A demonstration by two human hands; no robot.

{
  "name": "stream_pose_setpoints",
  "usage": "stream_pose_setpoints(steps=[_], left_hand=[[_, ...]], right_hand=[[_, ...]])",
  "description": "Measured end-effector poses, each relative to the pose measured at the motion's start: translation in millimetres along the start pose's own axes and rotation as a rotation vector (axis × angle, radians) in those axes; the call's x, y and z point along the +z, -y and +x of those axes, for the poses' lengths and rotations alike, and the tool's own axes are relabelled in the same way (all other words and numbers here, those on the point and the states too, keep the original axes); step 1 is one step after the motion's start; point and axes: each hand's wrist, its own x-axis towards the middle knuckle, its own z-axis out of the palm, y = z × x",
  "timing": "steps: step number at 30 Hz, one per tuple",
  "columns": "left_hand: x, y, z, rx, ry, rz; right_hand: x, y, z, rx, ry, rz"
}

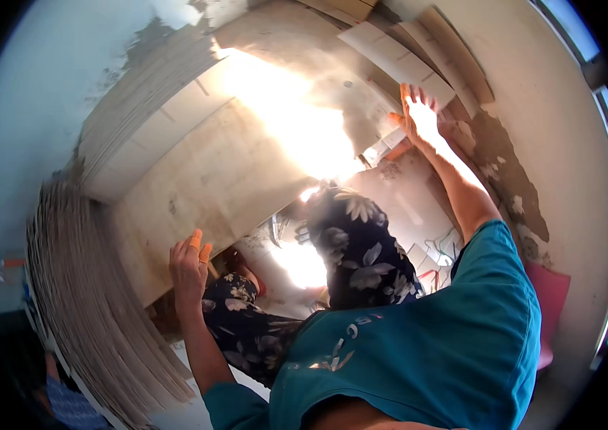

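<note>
My left hand (188, 271) is raised by the near edge of a worn tan tabletop (196, 190), with orange covers on some fingertips. Its fingers are partly bent and apart, and I see nothing in them. My right hand (419, 118) reaches toward the right side of the table, also wearing orange finger covers, thumb and fingers spread, holding nothing. Beside and behind it lies a pale flat cardboard piece (390, 54); whether the fingers touch it I cannot tell. Strong sunlight washes out the middle of the tabletop.
A tall stack of grey-brown cardboard sheets (89, 287) stands at the left. Another stack (143, 100) rests on the table's far left side, against the wall. More cardboard strips (454, 54) lean at the far right. A pink chair (549, 301) is to the right.
</note>
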Motion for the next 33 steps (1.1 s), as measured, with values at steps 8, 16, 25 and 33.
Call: stream_pose_setpoints(steps=[8,16,25,33], left_hand=[[19.7,15.7,46.4,0.077,0.153,0.071],[29.1,25.1,89.2,0.029,0.158,-0.041],[44.8,50.0,163.5,-0.052,0.060,-0.126],[62.7,100.7,266.9,0.118,-0.364,0.119]], right_hand=[[33.3,-86.0,31.3,0.071,0.164,0.020],[6.2,-104.2,57.5,-0.072,0.311,0.120],[4.3,-115.9,52.7,-0.210,0.270,0.198],[42.8,-120.4,52.5,-0.154,0.037,0.151]])
